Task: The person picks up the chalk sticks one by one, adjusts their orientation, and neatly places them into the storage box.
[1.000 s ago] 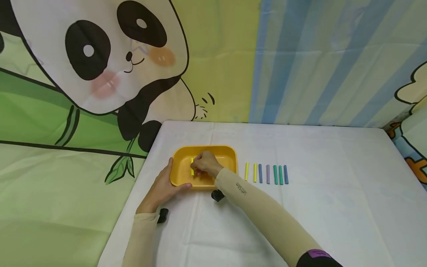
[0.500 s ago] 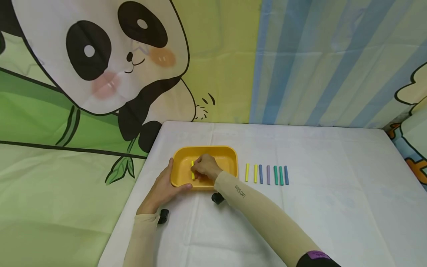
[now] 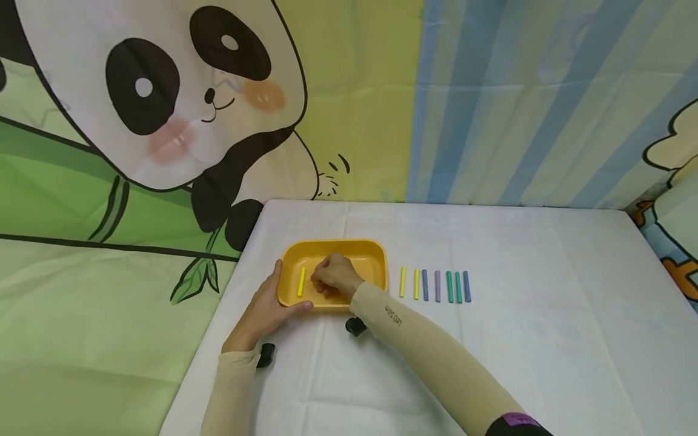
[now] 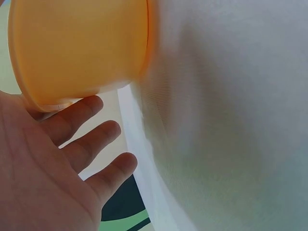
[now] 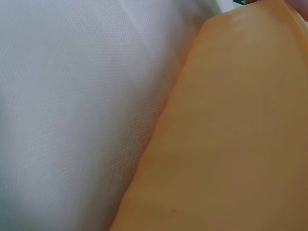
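Observation:
My left hand (image 3: 271, 306) holds the left end of a shallow yellow-orange tray (image 3: 376, 245), its thumb on the near rim and its fingers along the left side. In the left wrist view, several fingers (image 4: 98, 139) spread out below the tray wall (image 4: 82, 48). Inside the tray lies a thin yellow stick (image 3: 301, 282), close to the left end. Just right of it, my right hand (image 3: 337, 274) reaches in with loosely bent fingers, apart from the stick. Its fingertips are partly hidden. The right wrist view shows mostly the tray's outer wall (image 5: 231, 125).
To the tray's right stands a spaced row of thin sticks: two yellow ones (image 3: 403, 282), a blue one (image 3: 425, 285), a purple one (image 3: 437, 286), two green ones (image 3: 449, 286) and another blue one (image 3: 467, 286). A white cloth (image 3: 523, 339) covers the table. A printed panda curtain (image 3: 349, 91) hangs behind.
The yellow stick in the tray has shifted left from beside the right fingertips and now lies apart from them. The left hand keeps its place on the tray.

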The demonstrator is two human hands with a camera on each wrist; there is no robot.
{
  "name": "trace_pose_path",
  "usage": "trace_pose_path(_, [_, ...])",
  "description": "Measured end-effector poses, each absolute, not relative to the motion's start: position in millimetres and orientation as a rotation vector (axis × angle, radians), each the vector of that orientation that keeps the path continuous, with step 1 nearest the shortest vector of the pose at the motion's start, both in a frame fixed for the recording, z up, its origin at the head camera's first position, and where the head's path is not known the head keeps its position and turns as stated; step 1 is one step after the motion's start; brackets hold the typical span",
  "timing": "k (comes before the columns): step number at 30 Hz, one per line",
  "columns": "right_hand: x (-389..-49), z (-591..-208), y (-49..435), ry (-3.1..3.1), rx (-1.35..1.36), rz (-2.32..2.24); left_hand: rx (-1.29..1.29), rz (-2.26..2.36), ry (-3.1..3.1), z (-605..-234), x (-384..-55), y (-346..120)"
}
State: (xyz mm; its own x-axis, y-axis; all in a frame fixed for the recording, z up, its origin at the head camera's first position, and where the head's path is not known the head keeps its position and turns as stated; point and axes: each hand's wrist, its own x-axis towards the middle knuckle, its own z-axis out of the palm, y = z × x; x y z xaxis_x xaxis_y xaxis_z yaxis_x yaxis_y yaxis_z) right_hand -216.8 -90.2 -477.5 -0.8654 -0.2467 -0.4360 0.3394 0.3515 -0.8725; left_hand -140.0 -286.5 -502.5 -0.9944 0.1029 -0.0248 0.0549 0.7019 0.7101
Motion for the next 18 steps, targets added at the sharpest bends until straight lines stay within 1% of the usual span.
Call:
trace_pose_path(12, [-213.7,-470.3,-86.4,2.124,0.066,-1.505,0.12,1.213,2.817,-507.0,-141.0,-287.4])
trace_pose_path(18, [-213.0,-463.4,-82.0,2.119,0.011,-1.541,0.103,1.228,2.801,-505.4,-139.8,-286.8])
